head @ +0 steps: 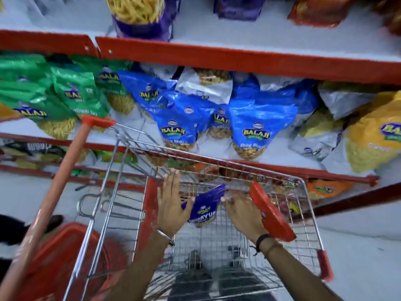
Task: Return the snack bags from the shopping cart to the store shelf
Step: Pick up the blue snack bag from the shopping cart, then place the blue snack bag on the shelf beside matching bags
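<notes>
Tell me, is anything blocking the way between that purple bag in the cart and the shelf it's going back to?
Partly. The purple bag, between the left hand and right hand, sits inside the cart; its front wire rim stands between bag and shelf. Lifted over that, the path looks open, though blue bags already crowd the shelf.

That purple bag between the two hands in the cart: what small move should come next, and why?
Probably closing both hands on the purple snack bag and lifting it. The left hand and right hand flank it with fingers spread inside the shopping cart, and neither clearly grips it yet.
</notes>
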`<state>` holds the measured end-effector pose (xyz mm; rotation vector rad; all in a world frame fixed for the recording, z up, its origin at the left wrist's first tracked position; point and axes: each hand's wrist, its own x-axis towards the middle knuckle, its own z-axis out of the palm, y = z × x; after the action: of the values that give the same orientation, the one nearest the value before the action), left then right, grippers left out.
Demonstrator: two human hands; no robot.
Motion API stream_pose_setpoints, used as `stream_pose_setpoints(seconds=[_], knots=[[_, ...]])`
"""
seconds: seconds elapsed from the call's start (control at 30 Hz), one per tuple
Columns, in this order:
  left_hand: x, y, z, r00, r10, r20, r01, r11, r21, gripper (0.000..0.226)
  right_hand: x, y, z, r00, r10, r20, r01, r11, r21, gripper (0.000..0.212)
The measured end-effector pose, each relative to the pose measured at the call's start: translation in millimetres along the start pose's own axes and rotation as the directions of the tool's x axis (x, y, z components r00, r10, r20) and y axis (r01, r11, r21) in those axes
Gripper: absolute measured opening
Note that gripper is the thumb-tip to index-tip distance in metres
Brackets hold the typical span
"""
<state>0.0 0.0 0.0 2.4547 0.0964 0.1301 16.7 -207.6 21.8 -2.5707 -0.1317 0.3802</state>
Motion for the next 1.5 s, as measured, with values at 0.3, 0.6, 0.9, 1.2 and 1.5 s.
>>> stream_pose_setpoints(seconds=[0.3,0.6,0.9,1.2,1.5], knots=[[-25.5,-107.1,116.8,0.668,-0.627,0.401,0.741,0.508,-0.439,0.085,63.2,48.2,92.0,0.92,0.202,0.335,-0.323,0.874,0.362,0.064],[-25.4,-120.8,164.0,0.513,-0.767,0.386,0.821,0.307,-0.481,0.016,96.1,78.6,151.2,0.89,0.312,0.332,-0.445,0.437,0.782,0.034],[-2.6,-66.1,126.8,0.494,-0.799,0.343,0.717,0.151,-0.68,0.036,59.3,65.0,119.5,0.89,0.334,0.311,-0.412,0.295,0.862,0.016],[30.8,33.3,24.7,0.771,-0.611,0.181,0.425,0.283,-0.86,0.021,10.9,5.7,-6.6,0.961,0.276,0.021,-0.069,0.167,0.984,0.023],[74.9,166.1,-99.2,0.961,-0.256,-0.105,-0.007,0.358,-0.934,0.028,-10.6,-59.1,-183.7,0.942,-0.084,-0.326,0.336,0.193,0.922,0.048]])
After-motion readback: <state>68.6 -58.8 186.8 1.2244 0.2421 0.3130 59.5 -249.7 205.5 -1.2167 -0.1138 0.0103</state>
